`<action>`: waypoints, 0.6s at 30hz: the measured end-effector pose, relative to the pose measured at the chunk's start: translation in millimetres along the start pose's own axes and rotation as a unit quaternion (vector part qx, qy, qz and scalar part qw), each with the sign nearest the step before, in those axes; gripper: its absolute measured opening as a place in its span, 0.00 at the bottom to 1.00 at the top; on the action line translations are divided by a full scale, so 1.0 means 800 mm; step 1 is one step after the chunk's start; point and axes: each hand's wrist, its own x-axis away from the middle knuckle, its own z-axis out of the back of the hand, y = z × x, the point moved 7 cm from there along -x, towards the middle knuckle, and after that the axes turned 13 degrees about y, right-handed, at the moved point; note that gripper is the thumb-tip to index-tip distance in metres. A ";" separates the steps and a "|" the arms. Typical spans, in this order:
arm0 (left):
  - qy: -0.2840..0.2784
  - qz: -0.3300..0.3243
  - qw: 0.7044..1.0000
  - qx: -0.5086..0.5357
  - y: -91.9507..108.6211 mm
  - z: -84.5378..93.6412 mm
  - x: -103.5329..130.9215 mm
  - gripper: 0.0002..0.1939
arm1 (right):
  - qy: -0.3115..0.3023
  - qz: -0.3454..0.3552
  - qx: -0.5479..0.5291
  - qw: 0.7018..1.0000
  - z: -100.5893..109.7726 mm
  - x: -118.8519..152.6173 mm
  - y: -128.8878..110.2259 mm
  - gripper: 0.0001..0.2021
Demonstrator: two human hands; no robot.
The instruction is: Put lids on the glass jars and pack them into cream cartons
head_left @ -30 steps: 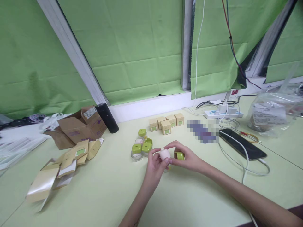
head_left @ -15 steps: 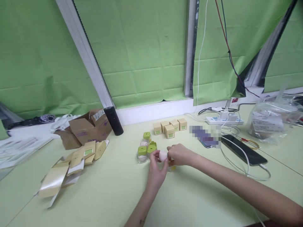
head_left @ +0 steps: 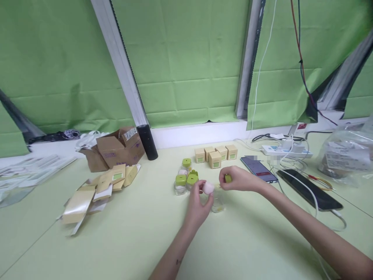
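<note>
My left hand [head_left: 197,206] pinches a small pink puff [head_left: 208,188] between its fingertips, just above a clear little jar [head_left: 217,203] standing on the table. My right hand [head_left: 237,179] is closed on a green lid [head_left: 228,178], a short way right of the puff. Three clear jars with green lids [head_left: 185,179] stand just left of my hands. Behind them is a cluster of small tan boxes [head_left: 216,155] with green labels.
Flattened tan cartons [head_left: 96,192] lie at the left by an open brown cardboard box [head_left: 116,149] and a black cylinder [head_left: 147,142]. Two phones [head_left: 309,186], cables and a white power strip [head_left: 287,149] sit at the right, with a plastic bag [head_left: 345,157] beyond.
My right hand drew the green lid away to the right, apart from the puff in my left hand. The camera view swung left, so the table things sit further right in the picture.
</note>
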 end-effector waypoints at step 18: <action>-0.017 0.214 0.943 0.254 0.008 -0.025 0.017 0.19 | 0.175 -0.224 -0.573 0.769 -0.042 0.037 -0.011 0.06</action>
